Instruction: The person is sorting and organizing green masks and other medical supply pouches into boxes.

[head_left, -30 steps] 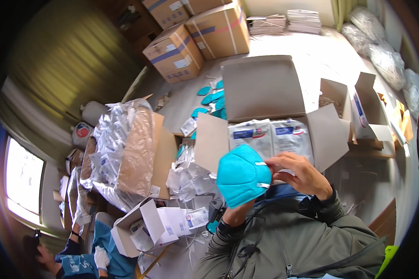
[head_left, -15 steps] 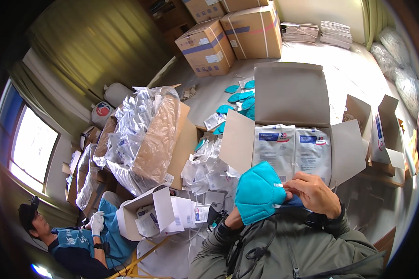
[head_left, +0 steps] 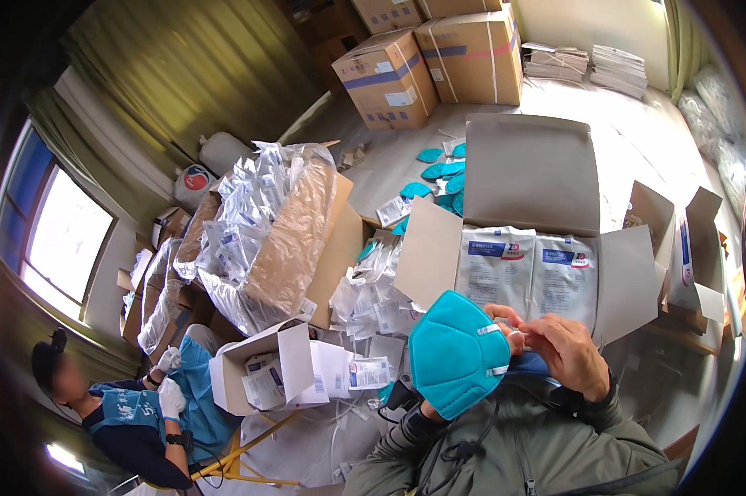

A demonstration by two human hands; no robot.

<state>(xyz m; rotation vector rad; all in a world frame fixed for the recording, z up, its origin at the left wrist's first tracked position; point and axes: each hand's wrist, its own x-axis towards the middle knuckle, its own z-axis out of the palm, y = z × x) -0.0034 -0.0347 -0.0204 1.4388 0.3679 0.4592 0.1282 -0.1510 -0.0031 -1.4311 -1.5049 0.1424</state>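
Observation:
In front of my chest is a teal folded face mask (head_left: pixel 456 355), its flat side showing and white strap ends at its right edge. My left hand (head_left: pixel 505 317) is closed on it from behind; the mask hides most of that hand, and only some fingers show past its edge. Fingers pinched together, my right hand (head_left: pixel 570 357) is at the mask's white ear loop (head_left: pixel 518 332), right beside the left fingertips. Just beyond my hands stands an open carton (head_left: pixel 532 165) with its flaps spread. Silver-white sealed packets (head_left: pixel 497 269) fill it in two rows.
Loose packets (head_left: pixel 373 302) and several teal masks (head_left: pixel 443 171) lie left of the carton. A plastic-lined box (head_left: pixel 286 248) heaped with packets is farther left. A gloved co-worker (head_left: pixel 154 413) sits at lower left by a smaller white box (head_left: pixel 294 355). Strapped cartons (head_left: pixel 472 62) stand behind.
The mask has shifted slightly left and down and turned a little. More left fingers show beside the loop. The co-worker's gloved hands have moved apart.

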